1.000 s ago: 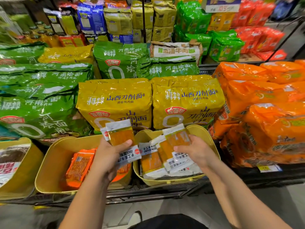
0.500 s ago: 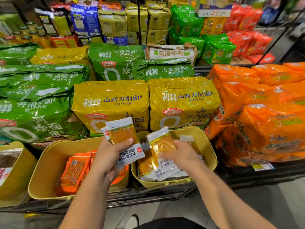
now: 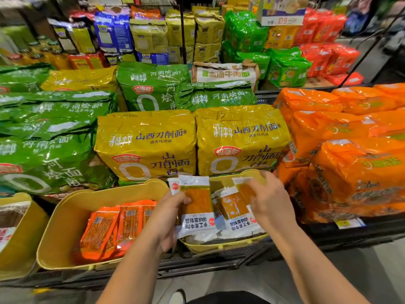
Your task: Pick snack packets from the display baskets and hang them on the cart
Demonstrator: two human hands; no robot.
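A left hand (image 3: 166, 218) is gripping amber, clear-windowed packets (image 3: 197, 202) with white printed ends above a yellow basket (image 3: 219, 246) that is holding more. The right hand (image 3: 271, 202) is reaching in, blurred, its grip unclear. Behind, yellow bags (image 3: 144, 143) are showing "山西刀削面" and green bags (image 3: 153, 88) "河南烩面".

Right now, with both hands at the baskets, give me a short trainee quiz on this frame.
1. True or false: the left hand grips amber snack packets.
2. Which colour are the packets lying in the middle basket? A green, B orange, C blue.
3. Fill in: the large noodle bags standing just behind the right hand are ___ in colour.

Key: 1 true; 2 B, the orange packets; 3 yellow.
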